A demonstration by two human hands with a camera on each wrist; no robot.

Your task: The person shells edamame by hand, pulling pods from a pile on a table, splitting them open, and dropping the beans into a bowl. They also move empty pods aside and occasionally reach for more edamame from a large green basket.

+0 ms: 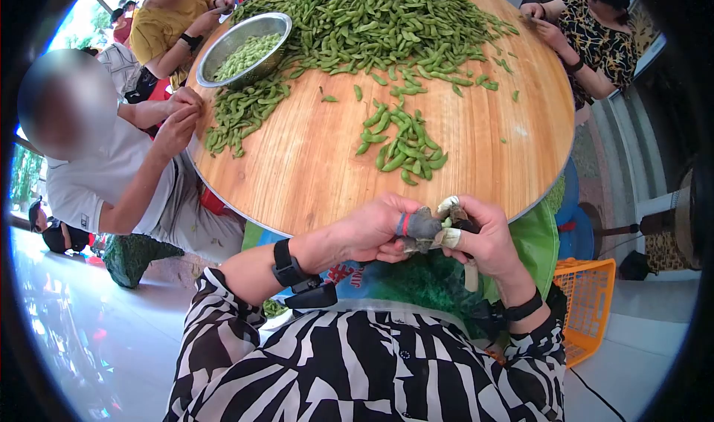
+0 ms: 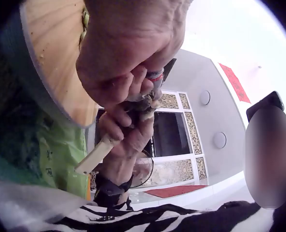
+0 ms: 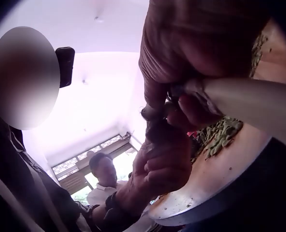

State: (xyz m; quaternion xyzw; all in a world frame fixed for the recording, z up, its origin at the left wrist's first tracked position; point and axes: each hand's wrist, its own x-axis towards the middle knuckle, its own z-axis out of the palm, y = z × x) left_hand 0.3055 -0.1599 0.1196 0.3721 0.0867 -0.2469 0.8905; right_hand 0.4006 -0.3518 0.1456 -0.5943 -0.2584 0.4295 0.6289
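Two curled hands (image 1: 383,229) meet, right (image 1: 489,245) gripping a smooth pale strip (image 2: 98,155), left (image 1: 381,227) pinching what may be a pod (image 1: 447,222).

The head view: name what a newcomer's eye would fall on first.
Likely the big heap of green pods across the far side of the round wooden table, with a metal bowl of pale green beans at its left edge. Nearer, the bold black-and-white top fills the bottom, and an orange crate stands out at lower right.
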